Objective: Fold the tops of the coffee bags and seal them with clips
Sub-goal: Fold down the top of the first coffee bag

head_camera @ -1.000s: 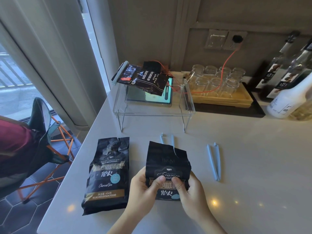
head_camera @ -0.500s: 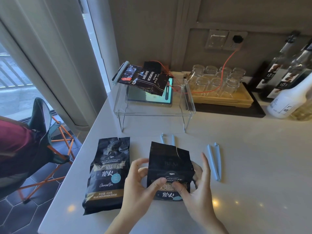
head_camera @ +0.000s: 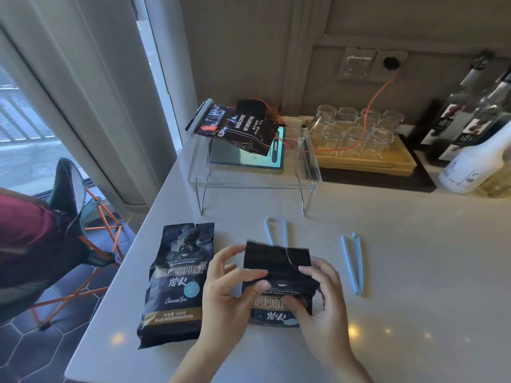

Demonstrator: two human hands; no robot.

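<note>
A pale surface [head_camera: 387,272] runs beside a curtained window. Bottles at the right edge are cut off. A wooden tray [head_camera: 367,158] holds upturned glasses [head_camera: 356,131]. Near the front, the left hand [head_camera: 229,294] and right hand [head_camera: 320,299] each grip the torn-topped coffee bag [head_camera: 279,275]; a second bag [head_camera: 179,283] lies just left.

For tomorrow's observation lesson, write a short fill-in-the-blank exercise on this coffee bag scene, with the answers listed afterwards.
1. Both hands hold the middle coffee bag, whose top edge is ____.
2. The number of blue clips lying loose on the counter is ____.
3. The clear stand carries a bag already sealed with a ____.

Answers: torn; two; clip
</note>
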